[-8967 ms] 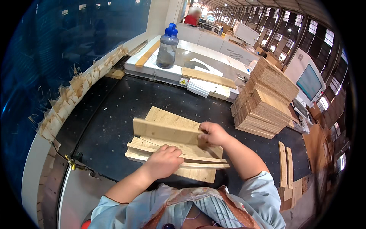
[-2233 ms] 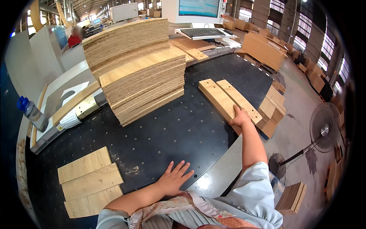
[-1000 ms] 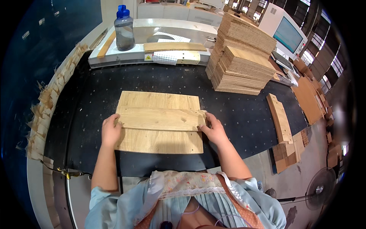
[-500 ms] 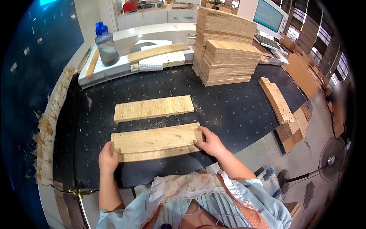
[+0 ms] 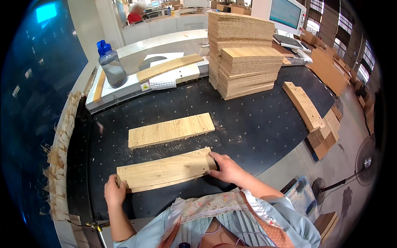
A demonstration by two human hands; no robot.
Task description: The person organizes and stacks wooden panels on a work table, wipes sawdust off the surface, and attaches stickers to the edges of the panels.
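Observation:
Close to the table's near edge lies a pale wooden board (image 5: 165, 168) with small holes near its ends. Along its front, a narrow strip of another board (image 5: 161, 186) shows beneath it. My left hand (image 5: 114, 191) grips the left end, thumb on the near side. The right end is held by my right hand (image 5: 227, 168), its fingers and thumb closed round the corner. Farther off, a separate wooden board (image 5: 171, 130) rests flat, with sawdust along its edges.
A tall stack of boards (image 5: 248, 70) stands at the back. Right of it lie more drilled boards (image 5: 304, 105) along the black table's (image 5: 248, 132) edge. A blue-capped bottle (image 5: 112, 68) stands on the back-left ledge. A fan (image 5: 366, 161) is at far right.
The held boards have come nearer to me, and less of the lower one shows in front. Both hands have kept their grip. The view has shifted a little.

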